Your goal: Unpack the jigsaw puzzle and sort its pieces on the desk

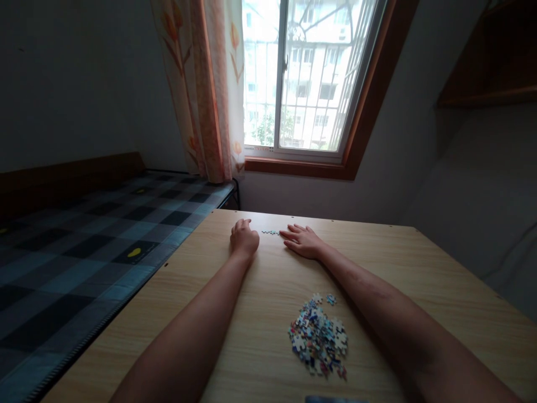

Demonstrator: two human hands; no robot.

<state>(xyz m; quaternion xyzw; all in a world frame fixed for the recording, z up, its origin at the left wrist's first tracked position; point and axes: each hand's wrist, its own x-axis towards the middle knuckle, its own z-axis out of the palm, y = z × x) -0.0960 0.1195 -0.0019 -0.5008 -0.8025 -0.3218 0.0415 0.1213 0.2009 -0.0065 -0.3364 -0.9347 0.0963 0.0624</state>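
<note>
A short strip of joined jigsaw puzzle pieces [271, 232] lies near the far edge of the wooden table. My right hand [302, 242] rests flat to the right of it, fingers stretched out, with fingertips at the strip's right end. On the strip's left side, a small gap away, is my left hand [244, 236]. Its fingers are curled closed, and whatever may be inside them is hidden. Closer to me, between my forearms, sits a heap of loose jigsaw pieces [319, 336], some face up and some showing pale backs. One blue piece [331, 299] lies just off the heap.
The light wood table [188, 313] carries all of this. A dark flat object [335, 399] pokes in at the bottom edge. To the left stands a bed with a checked cover [104, 246]. Beyond the table are a curtain [210, 89] and a barred window [310, 84].
</note>
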